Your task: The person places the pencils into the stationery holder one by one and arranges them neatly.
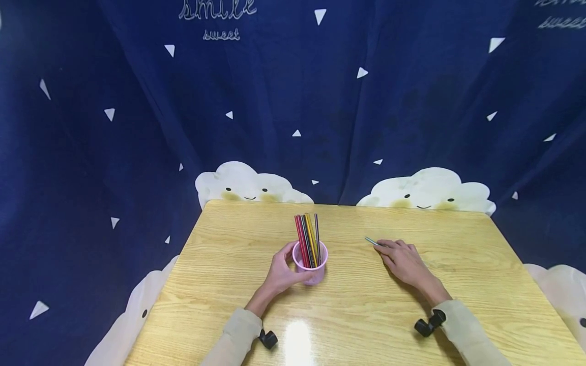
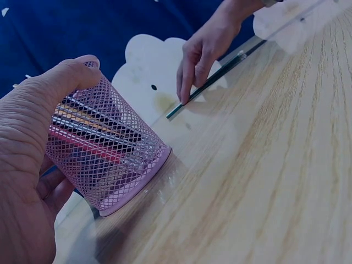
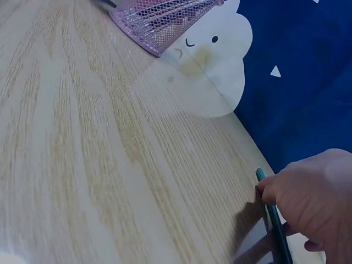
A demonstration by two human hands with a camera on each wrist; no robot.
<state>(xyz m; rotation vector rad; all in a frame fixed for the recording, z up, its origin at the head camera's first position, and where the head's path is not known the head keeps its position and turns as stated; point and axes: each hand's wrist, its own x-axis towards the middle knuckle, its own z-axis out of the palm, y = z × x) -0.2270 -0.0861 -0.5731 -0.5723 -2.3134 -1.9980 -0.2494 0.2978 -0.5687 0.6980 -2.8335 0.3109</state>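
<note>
A pink mesh pen cup (image 1: 312,277) stands on the wooden table with several pencils (image 1: 305,239) leaning in it, red, dark, yellow and purple among them. My left hand (image 1: 281,272) grips the cup from its left side, the thumb across the near wall and the fingers behind it. Off to the right, my right hand (image 1: 406,264) pinches a dark green pencil (image 3: 279,236) between thumb and fingers, low over the tabletop. One end of this pencil pokes out past the fingertips toward the cup. Whether the pencil touches the table I cannot tell.
The light wooden table (image 1: 357,315) reaches back to a dark blue curtain (image 1: 293,91) with white triangles and smiling clouds. A dark wrist-worn device (image 1: 430,324) sits at the right cuff, another (image 1: 268,339) at the left. Light glares off the table's near part.
</note>
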